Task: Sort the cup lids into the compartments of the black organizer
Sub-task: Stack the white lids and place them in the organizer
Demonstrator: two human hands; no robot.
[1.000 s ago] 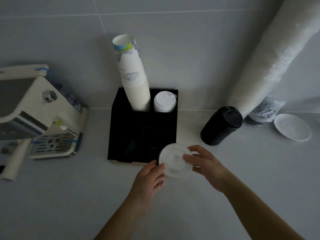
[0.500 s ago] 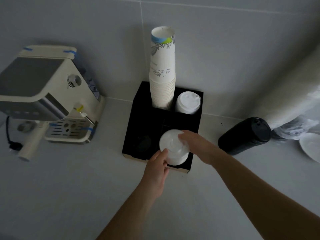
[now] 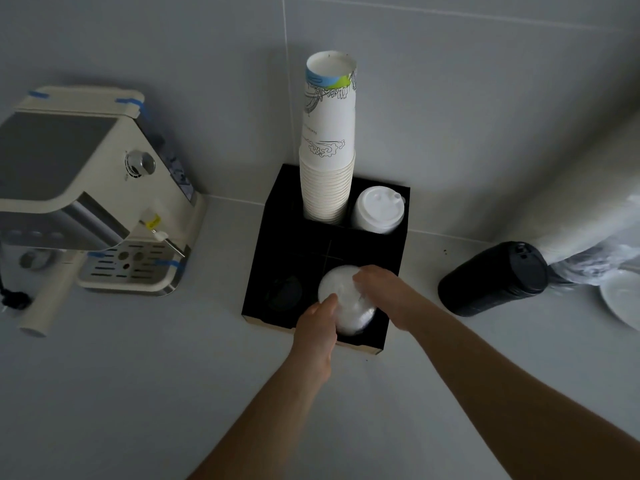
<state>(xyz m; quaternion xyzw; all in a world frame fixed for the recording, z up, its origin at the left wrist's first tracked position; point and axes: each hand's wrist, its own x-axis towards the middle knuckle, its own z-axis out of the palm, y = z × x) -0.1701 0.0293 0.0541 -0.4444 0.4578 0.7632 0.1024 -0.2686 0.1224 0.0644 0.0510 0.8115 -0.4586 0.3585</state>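
The black organizer stands against the wall on the counter. A stack of translucent white lids sits low in its front right compartment. My left hand grips the stack's near edge and my right hand holds its far right side. White sip lids fill the back right compartment. A tall stack of paper cups rises from the back middle compartment. Something dark lies in the front left compartment; I cannot tell what.
A cream espresso machine stands at the left. A stack of black lids lies on its side right of the organizer. Farther right are a white saucer and a long plastic-wrapped sleeve leaning on the wall.
Both hands carried the translucent lids from in front of the organizer over its front right compartment and lowered them into it. The camera view shifted left and closer.
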